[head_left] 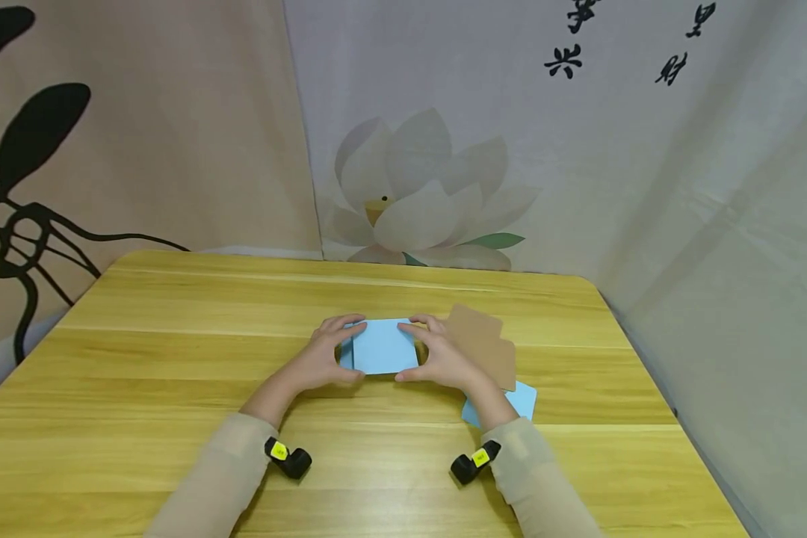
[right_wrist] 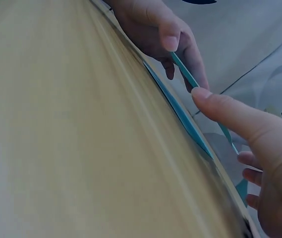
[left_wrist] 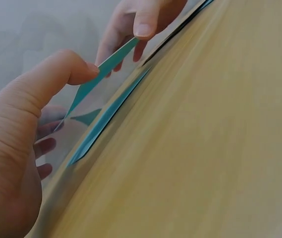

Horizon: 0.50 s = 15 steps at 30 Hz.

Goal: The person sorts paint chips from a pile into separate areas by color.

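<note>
Upper blue card (head_left: pixel 385 347) found gripped by both hands, clear of the wooden tabletop (head_left: pixel 376 486)

A pale fabric backdrop (head_left: pixel 746 187) is hung behind the work area; a lotus (head_left: pixel 417 209), black foliage (head_left: pixel 40 138) and black characters (head_left: pixel 565 61) are shown on it. The tabletop is yellow-toned, with visible grain and rounded far corners.

Two forearms in beige sleeves (head_left: pixel 208 478) are extended over it from the near side. The left hand (head_left: pixel 319 359) is closed on the left end of the upper blue card, and the right hand (head_left: pixel 447 359) is closed on its right end. In each case the thumb is set at the near edge and fingers are placed at the far edge. In both wrist views the card is seen to be raised, with a gap beneath it.

Brown cards (head_left: pixel 474 329) are laid overlapping, just beside the right hand. A lower blue card (head_left: pixel 346 355) is noted under the raised one, its left part exposed; whether it is single cannot be determined. A further blue card (head_left: pixel 524 400) is located by the right wrist, partly covered by the brown cards and the forearm.

A black camera (head_left: pixel 296 463) is worn at each wrist, marked by a yellow label (head_left: pixel 279 450).
</note>
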{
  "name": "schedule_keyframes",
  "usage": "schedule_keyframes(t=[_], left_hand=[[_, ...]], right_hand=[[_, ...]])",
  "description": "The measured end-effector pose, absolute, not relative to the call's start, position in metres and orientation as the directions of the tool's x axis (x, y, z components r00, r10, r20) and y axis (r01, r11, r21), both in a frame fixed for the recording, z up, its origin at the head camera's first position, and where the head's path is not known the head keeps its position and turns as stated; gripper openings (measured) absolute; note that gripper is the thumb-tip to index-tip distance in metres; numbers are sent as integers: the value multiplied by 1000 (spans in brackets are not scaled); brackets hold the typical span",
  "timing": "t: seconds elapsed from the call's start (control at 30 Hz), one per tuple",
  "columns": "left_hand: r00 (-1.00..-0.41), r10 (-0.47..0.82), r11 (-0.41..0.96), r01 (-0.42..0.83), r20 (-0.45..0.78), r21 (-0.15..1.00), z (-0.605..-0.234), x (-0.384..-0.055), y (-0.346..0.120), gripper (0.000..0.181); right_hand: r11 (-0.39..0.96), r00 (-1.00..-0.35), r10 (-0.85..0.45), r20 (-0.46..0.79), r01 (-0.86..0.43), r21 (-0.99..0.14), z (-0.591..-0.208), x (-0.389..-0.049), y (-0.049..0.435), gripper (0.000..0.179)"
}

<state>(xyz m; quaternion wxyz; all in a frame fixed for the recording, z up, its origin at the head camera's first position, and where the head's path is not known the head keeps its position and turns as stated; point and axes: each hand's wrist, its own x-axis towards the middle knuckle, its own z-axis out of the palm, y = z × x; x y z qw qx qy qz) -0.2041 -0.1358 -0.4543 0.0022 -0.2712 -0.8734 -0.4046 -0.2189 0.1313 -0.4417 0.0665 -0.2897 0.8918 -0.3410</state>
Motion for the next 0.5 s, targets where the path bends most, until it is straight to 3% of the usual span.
schedule_keyframes(t=[0.5], left_hand=[[-875, 473, 570, 390, 99, 723, -452, -212, -157, 87]], right_hand=[[631, -843, -533, 68, -450, -632, -450, -224, 108, 91]])
